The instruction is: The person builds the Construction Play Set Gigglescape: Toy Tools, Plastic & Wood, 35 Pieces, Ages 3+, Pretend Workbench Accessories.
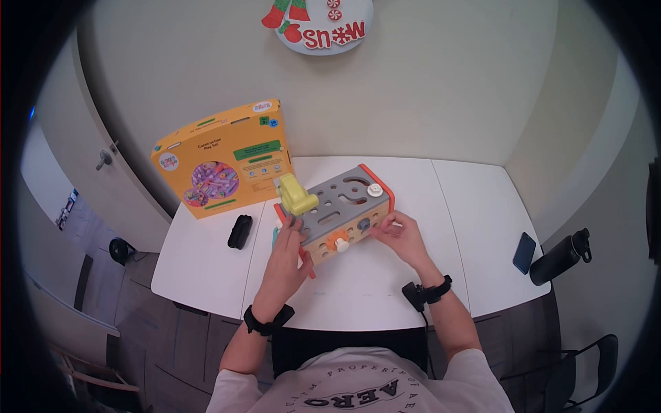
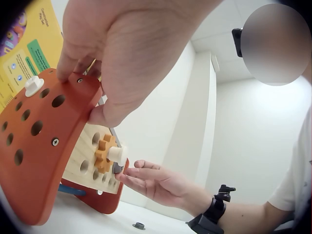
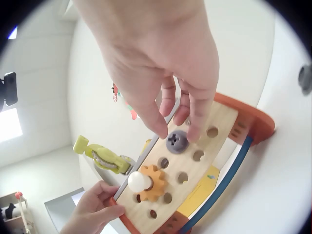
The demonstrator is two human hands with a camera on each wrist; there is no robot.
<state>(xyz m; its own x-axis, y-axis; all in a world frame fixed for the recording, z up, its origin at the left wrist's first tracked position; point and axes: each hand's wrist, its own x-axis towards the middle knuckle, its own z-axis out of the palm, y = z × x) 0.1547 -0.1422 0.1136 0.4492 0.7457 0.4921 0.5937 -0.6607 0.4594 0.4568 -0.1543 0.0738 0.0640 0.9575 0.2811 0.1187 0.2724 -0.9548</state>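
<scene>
A toy workbench with a grey top (image 1: 330, 206), wooden sides and red ends stands tilted on the table. My left hand (image 1: 284, 265) grips its near-left corner, thumb and fingers over the edge of the red end panel (image 2: 53, 131). On the wooden side are an orange gear (image 3: 155, 183) with a white knob (image 3: 139, 181) and a grey slotted screw head (image 3: 177, 142). My right hand (image 1: 405, 241) is beside that screw head, thumb and fingers apart around it; contact is unclear. A yellow-green toy piece (image 1: 296, 195) rests on the top's left end.
A yellow box (image 1: 220, 162) stands behind on the left, with a black case (image 1: 239, 232) in front of it. At the table's right are a phone (image 1: 525, 252) and a black bottle (image 1: 561, 258). In the left wrist view, a small dark piece (image 2: 139, 225) lies on the table.
</scene>
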